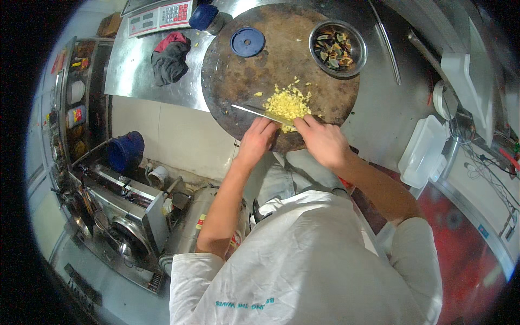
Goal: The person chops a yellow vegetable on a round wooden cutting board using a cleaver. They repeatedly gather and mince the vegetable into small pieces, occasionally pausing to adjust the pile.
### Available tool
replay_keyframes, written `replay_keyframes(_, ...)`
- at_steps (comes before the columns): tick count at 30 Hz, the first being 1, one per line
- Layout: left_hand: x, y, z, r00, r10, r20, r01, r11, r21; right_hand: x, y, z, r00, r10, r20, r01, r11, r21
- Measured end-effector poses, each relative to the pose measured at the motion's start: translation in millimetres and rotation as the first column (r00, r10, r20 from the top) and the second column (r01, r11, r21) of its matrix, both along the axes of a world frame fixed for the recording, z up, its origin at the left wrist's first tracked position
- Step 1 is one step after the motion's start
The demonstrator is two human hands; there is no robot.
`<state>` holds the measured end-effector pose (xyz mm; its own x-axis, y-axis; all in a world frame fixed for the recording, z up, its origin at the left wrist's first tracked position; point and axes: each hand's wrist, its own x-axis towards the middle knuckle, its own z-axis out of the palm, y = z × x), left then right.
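A pile of chopped yellow pieces (287,100), possibly garlic or ginger, lies on a round, worn chopping block (280,40). Across the near side of the pile runs a kitchen knife (260,111), its blade seen almost edge-on and pointing left. My right hand (323,140) grips the knife at its right end; the handle is mostly hidden beneath that hand. On the near side of the blade rests my left hand (256,138), fingers bent and fingertips close against the metal. Whether those fingers pinch anything is hidden. A few yellow bits lie scattered around the pile.
On the block sit a blue round lid (247,42) and a steel bowl (338,48) of dark, pale-edged pieces. A grey and red cloth (170,59), a blue-lidded container (205,19) and a digital scale (160,18) occupy the steel table (134,73). A metal rod (388,44) lies right.
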<state>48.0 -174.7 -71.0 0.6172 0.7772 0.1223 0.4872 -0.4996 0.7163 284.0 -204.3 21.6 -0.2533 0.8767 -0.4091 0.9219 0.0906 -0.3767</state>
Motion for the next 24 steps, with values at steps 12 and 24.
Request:
replay_keyframes(12,-5,-5,-3,0.993,-0.118,-0.005,0.118,0.992,0.044,-7,-5,-4,0.999,0.007,-0.043,-0.002,0.994,0.106)
replay_keyframes(24,-10,-11,2,0.998,-0.061,0.023,0.059,0.995,0.084,2,-2,-12,0.999,-0.012,-0.052,0.018,0.994,0.110)
